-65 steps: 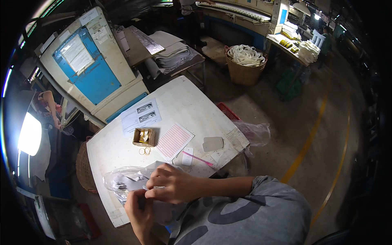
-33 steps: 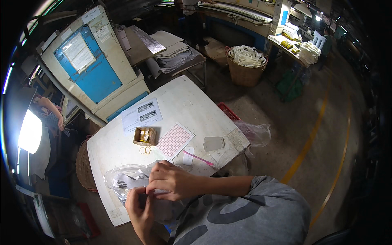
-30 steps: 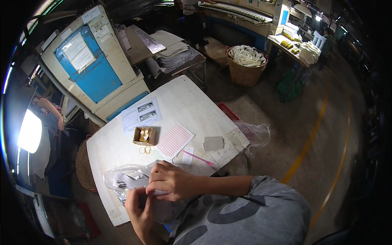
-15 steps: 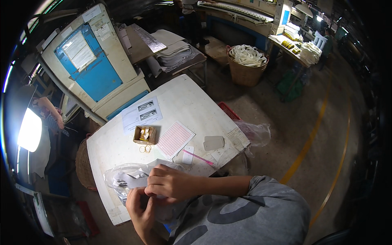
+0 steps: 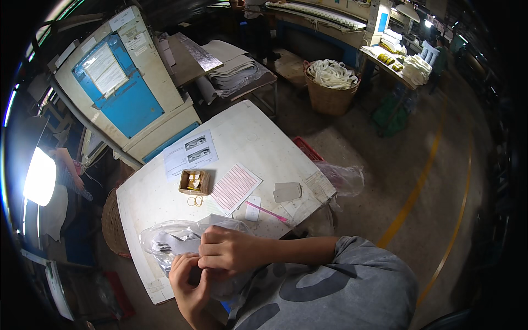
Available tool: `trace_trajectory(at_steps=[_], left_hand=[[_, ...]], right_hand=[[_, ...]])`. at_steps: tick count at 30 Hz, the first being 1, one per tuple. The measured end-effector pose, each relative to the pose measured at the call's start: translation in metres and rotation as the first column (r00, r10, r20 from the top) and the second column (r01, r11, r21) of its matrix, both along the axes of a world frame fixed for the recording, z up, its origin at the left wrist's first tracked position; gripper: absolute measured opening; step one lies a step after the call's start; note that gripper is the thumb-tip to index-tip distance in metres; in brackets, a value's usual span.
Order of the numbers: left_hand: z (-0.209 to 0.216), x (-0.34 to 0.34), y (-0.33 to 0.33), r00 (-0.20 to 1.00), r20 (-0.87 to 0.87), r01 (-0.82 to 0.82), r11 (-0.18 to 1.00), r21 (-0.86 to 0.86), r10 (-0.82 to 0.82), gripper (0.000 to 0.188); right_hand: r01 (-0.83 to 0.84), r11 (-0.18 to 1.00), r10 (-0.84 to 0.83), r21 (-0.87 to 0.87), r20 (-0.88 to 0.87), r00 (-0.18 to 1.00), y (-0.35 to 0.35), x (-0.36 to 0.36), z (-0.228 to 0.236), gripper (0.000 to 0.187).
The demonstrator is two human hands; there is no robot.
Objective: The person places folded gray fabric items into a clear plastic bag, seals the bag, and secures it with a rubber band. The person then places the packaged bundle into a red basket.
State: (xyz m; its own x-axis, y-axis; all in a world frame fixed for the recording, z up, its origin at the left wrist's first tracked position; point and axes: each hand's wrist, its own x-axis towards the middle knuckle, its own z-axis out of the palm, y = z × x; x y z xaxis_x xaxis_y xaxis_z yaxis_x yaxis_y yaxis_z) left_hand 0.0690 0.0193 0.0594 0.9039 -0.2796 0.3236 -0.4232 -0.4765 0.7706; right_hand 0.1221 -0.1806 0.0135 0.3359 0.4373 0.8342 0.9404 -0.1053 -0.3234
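A clear plastic bag (image 5: 165, 234) with grey and white pieces inside lies at the table's near edge. Its film runs under and behind both my hands. My right hand (image 5: 228, 250) is closed, fingers curled down and gripping the film. My left hand (image 5: 188, 283) meets it from below, thumb and fingers pinched together against the right fingertips. What lies exactly between the fingertips is hidden. Beyond the bag are a small box (image 5: 194, 182) with yellow and white bits, two yellow rings (image 5: 195, 201), a sheet of small red marks (image 5: 236, 188), a white tag (image 5: 253, 209) and a pink pen (image 5: 267, 212).
Grey cards (image 5: 287, 192) lie on the white table (image 5: 258, 143), near its right side; a printed sheet (image 5: 191, 154) is further back. A red basket (image 5: 307, 149) and plastic film stand by the right edge. Behind are a cabinet (image 5: 121, 82), a wicker basket (image 5: 330, 99) and a person (image 5: 256, 22).
My fingers have shifted slightly, the right fingertips curling down closer to the left ones. The bag and the things on the table stay where they were.
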Motion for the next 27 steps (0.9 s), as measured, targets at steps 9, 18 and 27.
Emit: trace_trajectory(at_steps=[9, 18, 27], left_hand=[[0.009, 0.004, 0.009, 0.993, -0.033, 0.114, 0.993, -0.002, -0.114, 0.025], [0.01, 0.003, 0.011, 0.984, -0.178, -0.003, 0.997, -0.079, -0.012, 0.028], [0.023, 0.005, -0.01, 0.998, 0.041, -0.053, 0.985, 0.166, 0.047, 0.024]], right_hand=[[-0.016, 1.0, 0.015, 0.024, 0.031, 0.999, 0.004, -0.007, -0.002, 0.028], [-0.008, 1.0, 0.01, 0.029, -0.066, 0.998, -0.003, -0.009, 0.0, 0.016], [-0.103, 0.987, 0.126, 0.121, -0.198, 0.972, -0.007, -0.014, -0.002, 0.022]])
